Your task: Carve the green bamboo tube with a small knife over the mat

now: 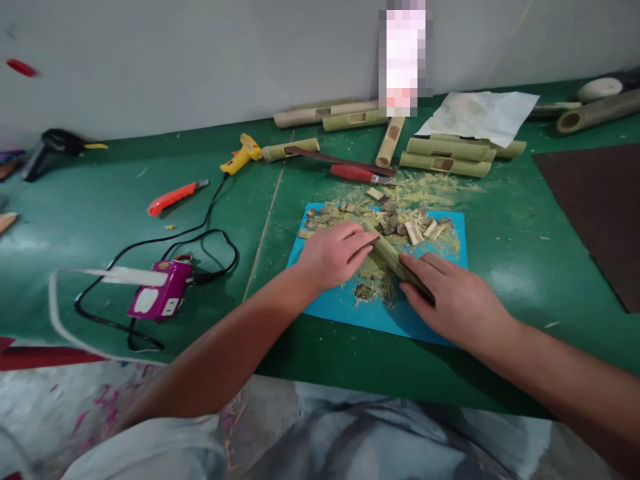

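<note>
My right hand (453, 293) is wrapped round the near end of a green bamboo tube (389, 259), which lies at a slant above a blue mat (330, 293). At the tube's far end is my left hand (340, 253), its fingers closed together. A thin brown edge shows at these fingertips against the bamboo; the rest of it is hidden, and I cannot make out what it is. Bamboo chips (390, 220) and pale shavings cover the mat around both hands.
Beyond the mat lie a red-handled knife (353, 174), a long dark strip and several notched bamboo tubes (445, 163). To the left are an orange cutter (173, 199), a yellow glue gun (243, 155) and a purple power adapter (160, 290) with loose cords. A brown board (595, 213) lies right.
</note>
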`<state>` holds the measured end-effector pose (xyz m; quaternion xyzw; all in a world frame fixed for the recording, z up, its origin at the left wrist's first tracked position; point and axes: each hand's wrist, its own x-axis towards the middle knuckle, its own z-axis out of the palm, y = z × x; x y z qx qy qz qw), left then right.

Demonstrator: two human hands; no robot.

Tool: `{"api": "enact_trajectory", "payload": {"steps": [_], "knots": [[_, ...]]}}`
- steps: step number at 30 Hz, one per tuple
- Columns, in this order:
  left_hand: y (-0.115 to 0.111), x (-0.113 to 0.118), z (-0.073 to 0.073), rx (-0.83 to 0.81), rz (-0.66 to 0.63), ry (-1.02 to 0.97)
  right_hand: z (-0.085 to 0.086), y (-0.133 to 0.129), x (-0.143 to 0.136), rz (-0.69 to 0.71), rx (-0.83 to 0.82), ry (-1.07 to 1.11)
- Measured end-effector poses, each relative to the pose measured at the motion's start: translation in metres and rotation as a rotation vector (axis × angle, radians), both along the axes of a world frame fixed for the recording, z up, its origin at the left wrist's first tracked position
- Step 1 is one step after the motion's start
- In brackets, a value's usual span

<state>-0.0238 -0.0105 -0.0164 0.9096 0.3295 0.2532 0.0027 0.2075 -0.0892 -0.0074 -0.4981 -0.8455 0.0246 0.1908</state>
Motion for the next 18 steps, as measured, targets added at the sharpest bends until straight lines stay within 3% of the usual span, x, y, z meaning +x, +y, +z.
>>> {"api": "enact_trajectory", "payload": {"steps": [9, 15, 18], "knots": [[0.005, -0.003, 0.002, -0.035, -0.022, -0.04, -0.002, 0.0, 0.002, -0.008, -0.043, -0.001], [0.008, -0.002, -0.007, -0.204, 0.102, -0.284, -0.003, 0.0, 0.002, -0.014, -0.032, -0.01], [0.01, -0.002, -0.009, -0.26, 0.128, -0.301, -0.003, 0.0, 0.002, -0.006, -0.019, -0.01]]}}
